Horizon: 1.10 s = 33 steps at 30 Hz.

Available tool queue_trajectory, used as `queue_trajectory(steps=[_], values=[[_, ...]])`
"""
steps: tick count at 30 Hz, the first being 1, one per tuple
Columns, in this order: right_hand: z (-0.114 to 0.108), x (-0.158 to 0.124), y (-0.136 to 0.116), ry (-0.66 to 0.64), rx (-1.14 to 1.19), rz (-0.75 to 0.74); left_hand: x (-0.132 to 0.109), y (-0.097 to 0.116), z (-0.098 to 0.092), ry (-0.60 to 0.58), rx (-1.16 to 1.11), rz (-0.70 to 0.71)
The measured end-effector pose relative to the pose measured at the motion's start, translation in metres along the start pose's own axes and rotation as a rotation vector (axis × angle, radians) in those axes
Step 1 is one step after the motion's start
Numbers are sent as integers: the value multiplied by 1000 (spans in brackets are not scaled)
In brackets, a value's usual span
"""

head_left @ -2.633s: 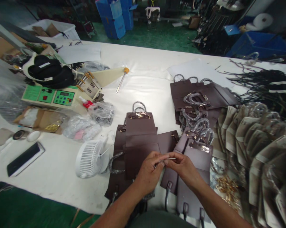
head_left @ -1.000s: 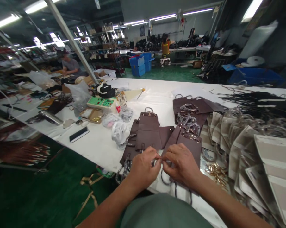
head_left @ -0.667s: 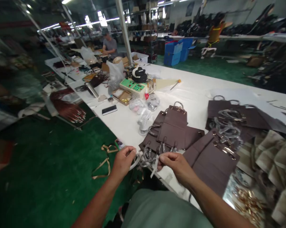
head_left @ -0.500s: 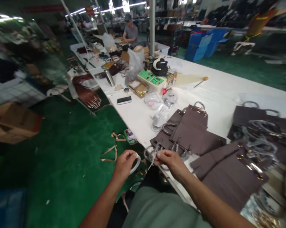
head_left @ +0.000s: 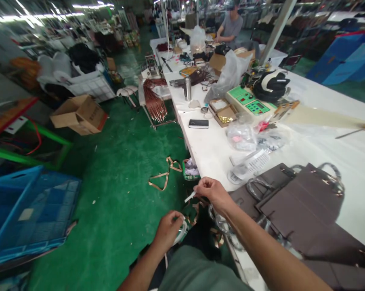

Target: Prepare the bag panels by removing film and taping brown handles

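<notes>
My left hand is closed around a white roll of tape, low beside my lap and over the green floor. My right hand is raised off the table's near edge and pinches a short white strip that sticks out to the left. Flat brown leather bag pieces with wrapped loop handles lie on the white table just right of that hand.
A small white fan, plastic bags, a green-panelled machine, a phone and a steel flask stand further along the table. A person sits working at the far end. Cardboard boxes, a blue crate and tan scraps lie on the floor.
The view has swung left from the bag pieces to the floor. My hands have drawn apart: the left dropped with the tape roll, the right lifted away with the strip.
</notes>
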State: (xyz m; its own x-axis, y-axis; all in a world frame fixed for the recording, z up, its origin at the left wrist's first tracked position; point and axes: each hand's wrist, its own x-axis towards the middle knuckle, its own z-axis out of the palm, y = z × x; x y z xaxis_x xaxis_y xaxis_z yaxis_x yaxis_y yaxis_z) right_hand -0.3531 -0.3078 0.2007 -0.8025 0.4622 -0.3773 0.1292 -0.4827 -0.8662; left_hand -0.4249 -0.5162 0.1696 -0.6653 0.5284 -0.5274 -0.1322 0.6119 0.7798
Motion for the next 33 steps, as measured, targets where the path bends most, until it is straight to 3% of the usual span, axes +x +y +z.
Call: queue_trajectory(steps=[4, 9, 15, 21, 27, 33], values=[[-22, 26, 24, -25, -95, -22, 15, 10, 4, -35, 52, 101], [-69, 83, 78, 123, -514, 12, 40, 11, 23, -109, 203, 321], [-108, 132, 125, 156, -816, 97, 85, -6, 61, -227, 418, 290], [-128, 136, 123, 162, -1130, 116, 120, -3, 85, -299, 495, 281], [-128, 126, 108, 131, -1245, 54, 120, 8, 81, -307, 497, 326], [-135, 118, 102, 233, -1335, 104, 111, 30, 75, -298, 400, 336]])
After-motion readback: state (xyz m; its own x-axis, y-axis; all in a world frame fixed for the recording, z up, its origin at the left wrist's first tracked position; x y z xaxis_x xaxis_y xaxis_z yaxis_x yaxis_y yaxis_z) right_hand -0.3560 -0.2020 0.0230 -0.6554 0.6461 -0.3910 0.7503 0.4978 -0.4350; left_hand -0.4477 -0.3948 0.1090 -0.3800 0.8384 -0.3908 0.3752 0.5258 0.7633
